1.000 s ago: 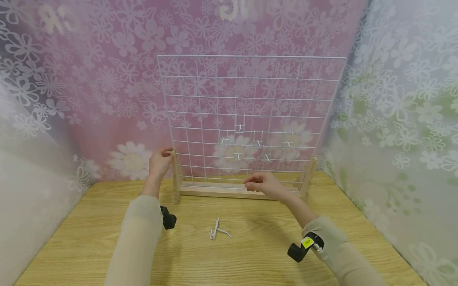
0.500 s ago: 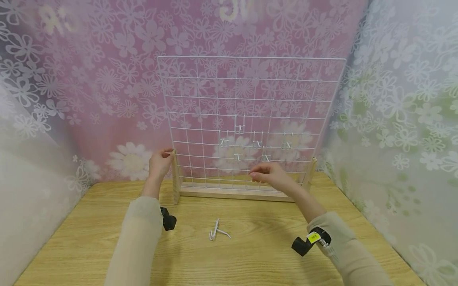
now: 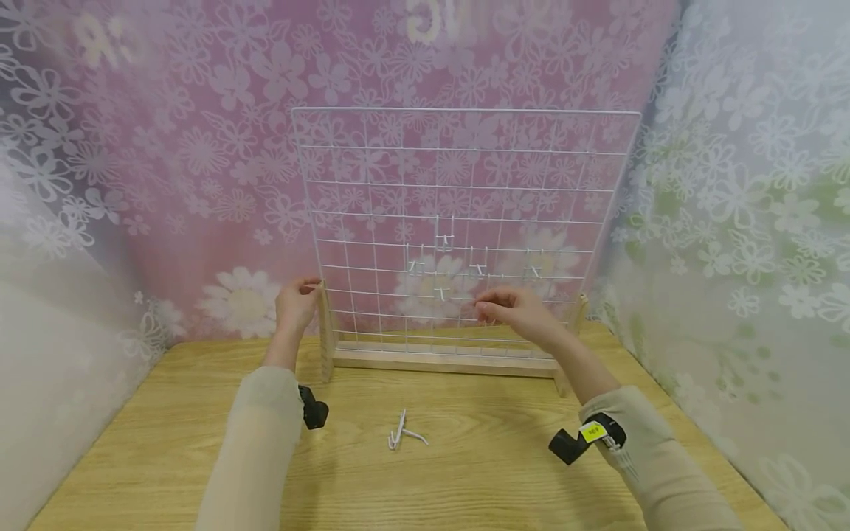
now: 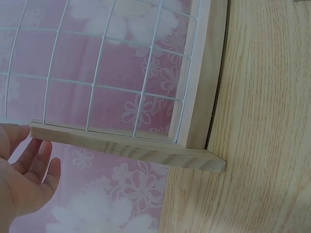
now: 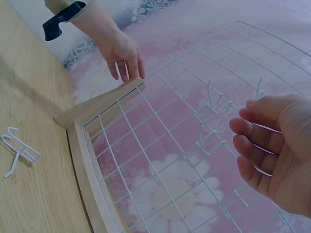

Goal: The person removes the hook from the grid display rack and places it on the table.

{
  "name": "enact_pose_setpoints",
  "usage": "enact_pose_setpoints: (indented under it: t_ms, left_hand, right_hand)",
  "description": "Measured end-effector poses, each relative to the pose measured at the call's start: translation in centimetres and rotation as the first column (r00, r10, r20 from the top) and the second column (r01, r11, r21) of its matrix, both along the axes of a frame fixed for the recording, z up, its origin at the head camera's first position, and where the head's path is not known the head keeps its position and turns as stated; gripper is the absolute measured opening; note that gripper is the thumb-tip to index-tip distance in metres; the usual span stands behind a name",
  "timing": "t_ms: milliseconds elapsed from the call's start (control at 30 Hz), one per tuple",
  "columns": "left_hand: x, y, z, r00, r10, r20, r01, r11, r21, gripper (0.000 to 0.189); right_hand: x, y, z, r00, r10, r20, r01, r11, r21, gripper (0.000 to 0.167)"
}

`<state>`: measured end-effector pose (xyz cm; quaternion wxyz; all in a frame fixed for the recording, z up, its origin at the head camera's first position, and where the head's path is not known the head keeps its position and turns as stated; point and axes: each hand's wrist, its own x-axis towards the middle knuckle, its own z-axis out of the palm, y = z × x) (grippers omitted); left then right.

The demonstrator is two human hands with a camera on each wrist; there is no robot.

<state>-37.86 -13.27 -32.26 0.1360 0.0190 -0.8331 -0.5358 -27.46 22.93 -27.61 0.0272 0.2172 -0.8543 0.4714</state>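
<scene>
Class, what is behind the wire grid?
Pink floral backdrop and, low down, a strip of wooden table. Whatever the right hand and wooden base bar cover cannot be seen.

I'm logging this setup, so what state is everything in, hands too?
White wire grid panel: standing in stand.
Wooden stand: standing on table.
Mounted white hooks: hanging on panel.
Loose white hook: lying on table.
Left hand: pinching stand's post.
Right hand: fingers loosely curled, nothing visibly held.

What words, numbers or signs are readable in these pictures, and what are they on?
"CR" (probably; faint): pink backdrop, upper left.
Pale letters, top middle of the backdrop: cut off, not readable in full.
Yellow label, black strap at right: too small and blurred to read.
</scene>
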Motion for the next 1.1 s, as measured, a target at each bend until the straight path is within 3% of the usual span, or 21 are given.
enact_pose_setpoints:
  t_ms: [400,567,900,1100]
  left_hand:
    - [0.0,0.4,0.0,0.999,0.038,-0.031,-0.039,0.999,-0.012,0.029]
    - [-0.1,0.4,0.0,0.999,0.041,-0.019,-0.041,0.999,-0.003,0.028]
    - [-0.2,0.5,0.2,0.999,0.04,-0.035,-0.04,0.999,0.01,0.03]
    - [-0.3,0.6,0.0,0.998,0.042,-0.035,-0.042,0.999,0.015,0.029]
  right_hand:
    - [0.0,0.1,0.4,1.0,-0.016,0.0,0.016,1.0,-0.011,0.028]
    - [0.0,-0.1,0.9,0.997,-0.059,0.038,0.06,0.998,-0.02,0.031]
    - [-0.4,-0.2,2.4,0.973,-0.227,-0.031,0.225,0.973,-0.048,0.031]
    - [-1.1,-0.1,3.3,0.956,-0.286,-0.064,0.285,0.958,-0.021,0.031]
